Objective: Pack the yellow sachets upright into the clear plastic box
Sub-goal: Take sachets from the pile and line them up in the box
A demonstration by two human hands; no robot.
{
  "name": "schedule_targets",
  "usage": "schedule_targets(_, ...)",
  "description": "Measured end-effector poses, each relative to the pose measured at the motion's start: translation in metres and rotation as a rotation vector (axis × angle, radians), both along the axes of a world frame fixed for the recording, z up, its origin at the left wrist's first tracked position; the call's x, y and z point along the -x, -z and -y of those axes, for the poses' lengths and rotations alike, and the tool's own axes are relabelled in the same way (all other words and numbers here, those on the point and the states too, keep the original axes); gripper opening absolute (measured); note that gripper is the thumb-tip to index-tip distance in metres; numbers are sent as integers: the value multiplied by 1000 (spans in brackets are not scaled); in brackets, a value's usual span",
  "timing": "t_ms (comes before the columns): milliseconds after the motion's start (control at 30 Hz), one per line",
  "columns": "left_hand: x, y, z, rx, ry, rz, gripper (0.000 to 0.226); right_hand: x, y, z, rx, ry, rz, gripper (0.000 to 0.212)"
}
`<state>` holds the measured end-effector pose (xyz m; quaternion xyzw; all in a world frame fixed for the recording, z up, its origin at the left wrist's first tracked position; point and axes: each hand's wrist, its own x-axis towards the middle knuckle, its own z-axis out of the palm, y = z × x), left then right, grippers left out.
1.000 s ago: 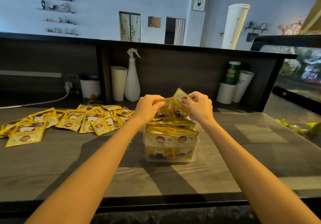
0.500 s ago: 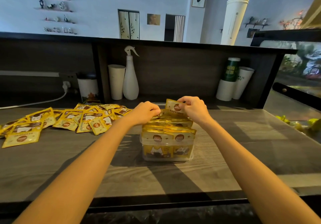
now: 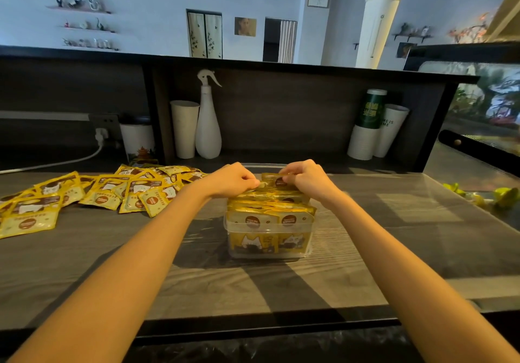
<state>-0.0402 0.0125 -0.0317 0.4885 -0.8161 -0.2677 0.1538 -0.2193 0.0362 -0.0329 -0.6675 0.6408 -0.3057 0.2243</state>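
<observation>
A clear plastic box (image 3: 269,253) stands in the middle of the dark wooden counter, filled with several yellow sachets standing upright in rows (image 3: 270,216). Over its far end, my left hand (image 3: 235,179) and my right hand (image 3: 306,178) both pinch the top edges of yellow sachets (image 3: 277,181) that sit low in the back of the box. A loose pile of yellow sachets (image 3: 112,191) lies flat on the counter to the left.
Against the back panel stand a white spray bottle (image 3: 207,120), a white paper cup (image 3: 184,127), a printed cup (image 3: 138,141) and stacked cups with a green one (image 3: 371,124) at the right. A white cable (image 3: 56,162) runs at far left. A glass case (image 3: 484,126) borders the right.
Both hands have come down from above the box, lowering the sachets they hold into its far end; the sachets now sit level with the packed rows.
</observation>
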Motion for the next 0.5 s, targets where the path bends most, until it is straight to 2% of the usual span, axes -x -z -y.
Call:
schedule_targets(100,3,1,-1,2,-60,-13,46,1,0,0,-35,-3,-12,25)
schedule_targets(233,7,6,-3,72,-140,-61,48,1,-1,-2,-63,-23,-13,25)
schedule_targets(300,6,8,-4,106,-130,-108,43,0,-1,-4,-66,-25,-6,26)
schedule_targets(400,6,7,-3,112,-103,-128,22,-1,-3,-7,-70,-25,-5,26)
schedule_targets(500,8,6,-3,115,-88,-138,28,-4,-6,-10,-77,-44,-64,29)
